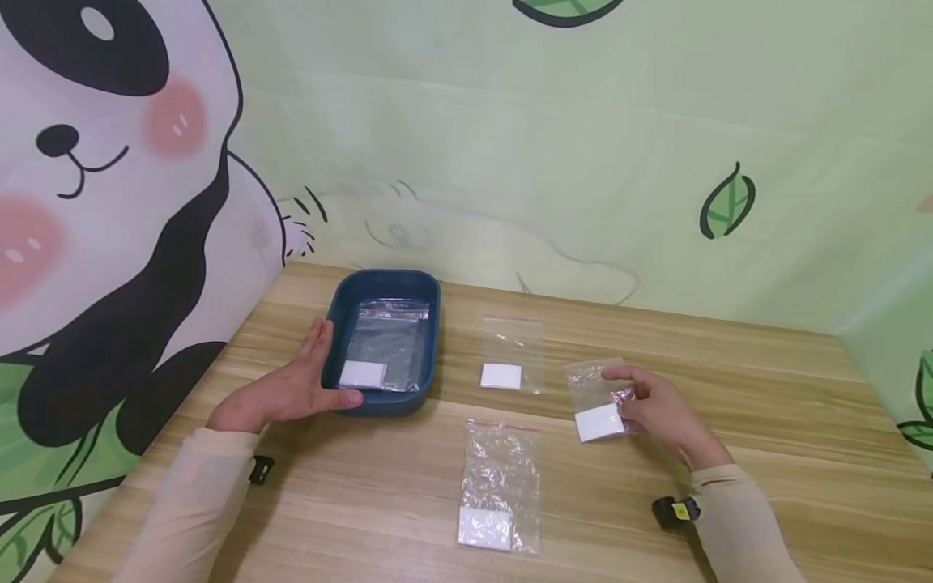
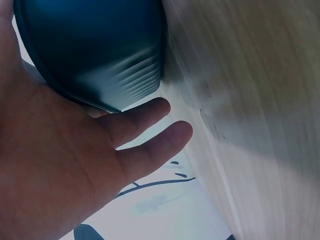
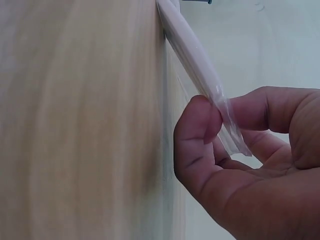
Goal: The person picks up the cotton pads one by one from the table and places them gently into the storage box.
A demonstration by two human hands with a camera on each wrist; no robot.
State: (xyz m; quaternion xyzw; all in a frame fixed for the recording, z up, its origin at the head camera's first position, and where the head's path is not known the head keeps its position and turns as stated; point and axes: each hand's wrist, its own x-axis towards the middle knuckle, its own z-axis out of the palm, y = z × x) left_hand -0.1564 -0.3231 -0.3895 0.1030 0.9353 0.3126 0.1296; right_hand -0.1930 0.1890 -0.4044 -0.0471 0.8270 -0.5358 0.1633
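Where the table's (image 1: 328, 494) far left corner comes into my view, a dark blue tray (image 1: 379, 405) sits just in from the far edge. The left hand (image 1: 287, 393) is spread around the tray's near left corner, thumb along the near side and fingers along the left wall; the left wrist view shows two of those fingers (image 2: 155, 145) straight and apart. Across the table, to the right, I see the right hand (image 1: 666, 417) pinching a clear bag (image 1: 592, 385) between thumb and fingers, by its right side, with a white card inside; the right wrist view shows it tilted against the tabletop.

As for progress, I judge the work to be partway along. At least one bag with a white card (image 1: 394, 344) lies flat in the tray; overlapping plastic makes it hard for me to say whether there are more beneath. The pinched bag is well apart from the tray, outside its rim. Two others also lie outside: a small bag (image 1: 513, 340) between tray and right hand, toward the far edge, and a longer bag (image 1: 501, 461) nearer the person. Those three, I reckon, are what is left.
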